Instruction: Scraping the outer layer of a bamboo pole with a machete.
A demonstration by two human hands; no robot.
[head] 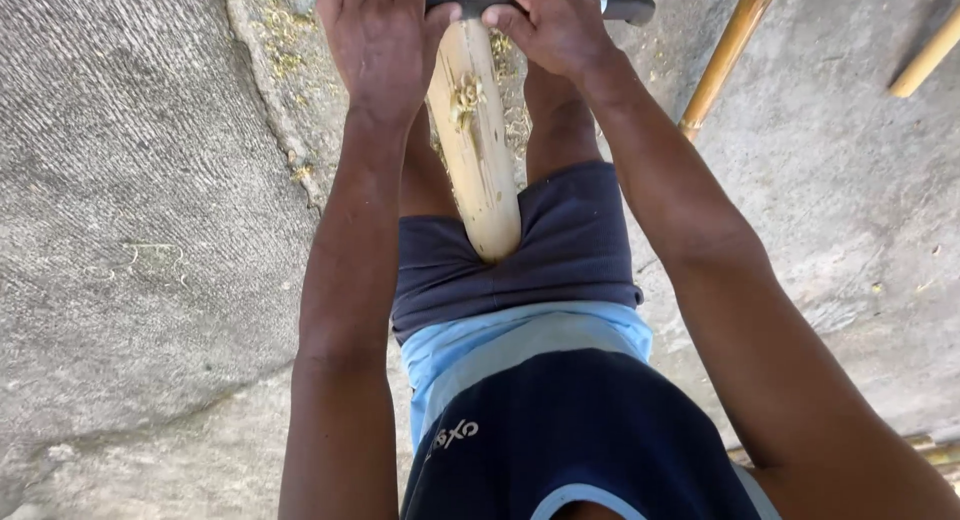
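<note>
Between the seated person's knees a pale, peeled length of bamboo pole (478,150) stands tilted, its rounded near end lodged against the dark blue shorts (570,235) at the lap and its far end running out of sight past the top edge. Across it, near that top edge, lies a dark, flat-bladed knife with a metal-collared handle (625,7), set crosswise to the pole. The right hand (555,25) is closed around the handle side of the blade, fingers wrapped tight; the left hand (378,35) presses down on the other end, fingers together and laid over it, though whether they curl right round the blade I cannot tell, since the tips are cut off by the frame. Both arms are stretched straight out. A tuft of curled yellow shavings (466,98) clings to the pole just below the blade, and more scrapings lie scattered on the grey concrete floor (130,230) beside the legs. Two unpeeled golden bamboo canes (728,55) lie off to the right on the floor. By the look of it, this is the scraping step, the blade at the far end of a stroke; a pull toward the lap would call for even pressure from both hands and a steady grip of the knees so the pole does not roll.
</note>
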